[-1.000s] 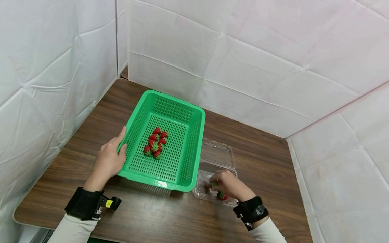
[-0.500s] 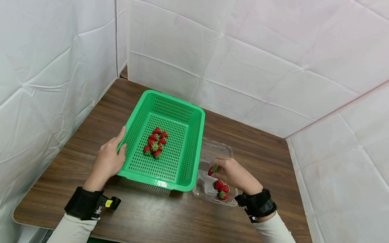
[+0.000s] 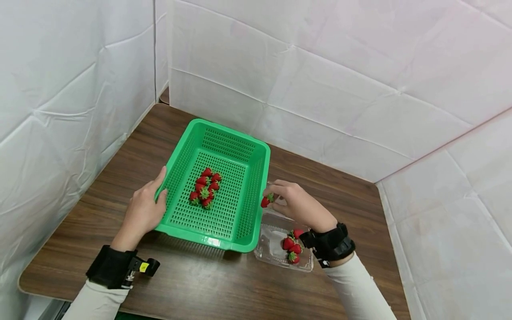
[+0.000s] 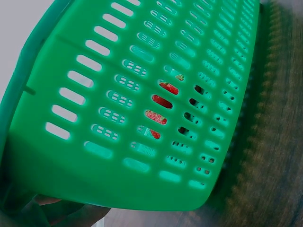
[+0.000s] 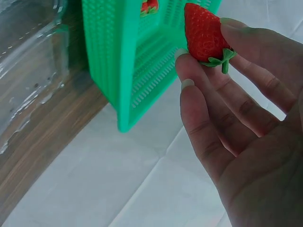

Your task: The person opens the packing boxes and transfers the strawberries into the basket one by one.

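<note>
My left hand (image 3: 145,208) grips the left rim of a green plastic basket (image 3: 248,178); the left wrist view shows the basket's slotted side wall (image 4: 156,137) close up, with the fingers partly hidden under its rim. Several strawberries (image 3: 203,189) lie grouped on the basket floor. Between thumb and fingertips my right hand (image 3: 298,205) pinches one red strawberry (image 5: 204,35) with green leaves, beside the basket's right rim. Just below that hand, a clear plastic box (image 3: 266,253) with its lid folded back holds several more strawberries (image 3: 293,246).
Both the basket and the box stand on a dark wood-grain table (image 3: 192,280). White sheeting covers the wall behind (image 3: 304,111) and the sides. The clear box sits close against the basket's right side.
My right hand has lifted a strawberry from the clear box and carried it up and left to the basket's right rim. The left hand and the basket have stayed still.
</note>
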### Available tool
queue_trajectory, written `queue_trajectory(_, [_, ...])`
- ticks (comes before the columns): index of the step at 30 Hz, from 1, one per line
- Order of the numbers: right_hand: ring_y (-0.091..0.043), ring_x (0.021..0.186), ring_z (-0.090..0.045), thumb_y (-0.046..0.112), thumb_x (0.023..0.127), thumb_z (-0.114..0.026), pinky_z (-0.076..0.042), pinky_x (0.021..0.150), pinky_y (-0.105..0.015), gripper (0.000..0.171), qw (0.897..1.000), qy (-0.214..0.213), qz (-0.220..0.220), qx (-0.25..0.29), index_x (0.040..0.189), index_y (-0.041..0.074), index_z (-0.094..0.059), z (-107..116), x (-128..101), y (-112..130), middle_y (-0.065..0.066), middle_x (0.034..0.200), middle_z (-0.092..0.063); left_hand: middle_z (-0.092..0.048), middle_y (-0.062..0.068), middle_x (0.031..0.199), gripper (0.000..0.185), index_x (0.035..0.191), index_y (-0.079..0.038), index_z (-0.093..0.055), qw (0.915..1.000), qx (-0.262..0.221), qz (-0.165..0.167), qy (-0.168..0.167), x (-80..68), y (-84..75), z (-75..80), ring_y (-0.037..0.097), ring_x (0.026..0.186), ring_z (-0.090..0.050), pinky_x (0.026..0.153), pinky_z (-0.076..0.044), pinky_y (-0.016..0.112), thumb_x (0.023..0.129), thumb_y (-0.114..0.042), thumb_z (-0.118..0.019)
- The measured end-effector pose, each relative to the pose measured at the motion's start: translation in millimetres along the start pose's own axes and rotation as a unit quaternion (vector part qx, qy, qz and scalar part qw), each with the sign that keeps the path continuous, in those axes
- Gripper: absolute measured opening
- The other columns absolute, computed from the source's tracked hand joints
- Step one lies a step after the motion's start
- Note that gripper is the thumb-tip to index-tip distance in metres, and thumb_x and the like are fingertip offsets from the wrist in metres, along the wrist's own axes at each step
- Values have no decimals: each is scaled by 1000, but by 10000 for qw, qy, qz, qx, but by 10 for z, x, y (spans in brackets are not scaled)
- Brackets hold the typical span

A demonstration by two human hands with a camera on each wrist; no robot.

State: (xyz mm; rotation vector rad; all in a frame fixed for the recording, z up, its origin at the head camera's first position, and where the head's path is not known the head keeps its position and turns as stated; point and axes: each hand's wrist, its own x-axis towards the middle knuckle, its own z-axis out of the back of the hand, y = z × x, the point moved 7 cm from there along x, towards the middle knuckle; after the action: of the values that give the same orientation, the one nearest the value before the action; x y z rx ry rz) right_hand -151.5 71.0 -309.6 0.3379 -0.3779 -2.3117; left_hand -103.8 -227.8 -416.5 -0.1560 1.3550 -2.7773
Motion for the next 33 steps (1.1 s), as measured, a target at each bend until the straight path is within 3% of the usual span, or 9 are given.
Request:
queue_trajectory(13, [-14,89,-63,8,87,-72,-54,76,-29,24,9989,149,325,-304,111,9,-70,-28,418,158,-4,106,-65,-46,33,140,62,156,-17,-17,10000,-5,-47,-29,-1,-7,5,54,120,-48,90,-40,68,102,-9,-45])
queue_trajectory(21, [-17,101,-61,9,88,-70,-51,83,-28,30,9982,460,73,-390,118,7,-67,-95,620,221,-6,115,-62,-49,32,137,63,156,-16,-19,9999,0,-113,-102,-7,-9,9,53,113,-53,85,-43,66,100,-7,-47])
queue_trajectory(33, [-20,95,-61,7,88,-69,-49,82,-29,21,9955,712,354,-516,109,8,-65,-241,945,337,-6,106,-66,-50,31,136,62,156,-16,-19,9999,-22,-115,-108,-5,-10,12,52,111,-54,83,-44,65,101,-7,-47])
